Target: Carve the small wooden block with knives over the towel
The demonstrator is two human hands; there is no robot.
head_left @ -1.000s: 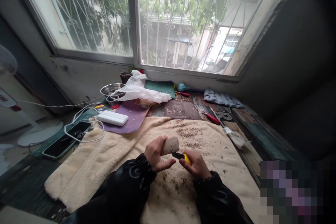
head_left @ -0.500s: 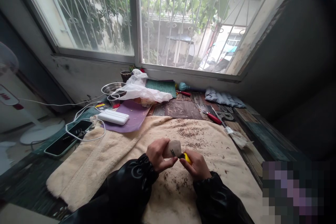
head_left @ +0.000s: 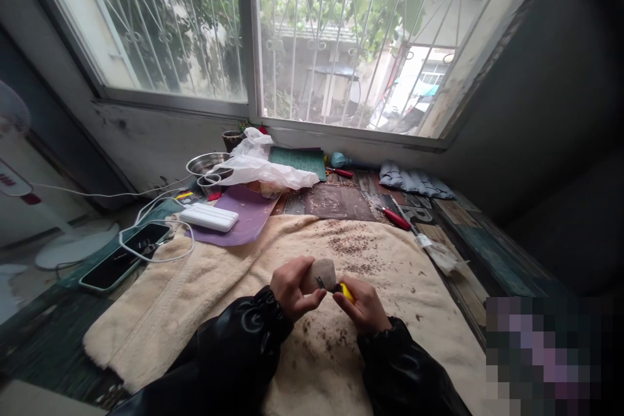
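Note:
My left hand (head_left: 291, 287) is closed round a small pale block of wood (head_left: 322, 272), held just above a cream towel (head_left: 205, 286). My right hand (head_left: 363, 304) grips a yellow-handled knife (head_left: 345, 291). Its dark blade lies against the near face of the block. Both forearms wear shiny black sleeves. Brown shavings (head_left: 351, 246) are scattered on the towel beyond and under my hands.
At left lie a phone (head_left: 124, 255) with a white cable, a white power bank (head_left: 208, 217) on a purple mat (head_left: 244, 218), metal bowls (head_left: 207, 166) and a plastic bag (head_left: 263, 169). Red-handled tools (head_left: 394, 218) and grey gloves (head_left: 414, 183) sit at right, below a barred window.
The block has turned slightly in my left hand and the knife has slid closer onto it. The view has shifted a little; nothing else moved.

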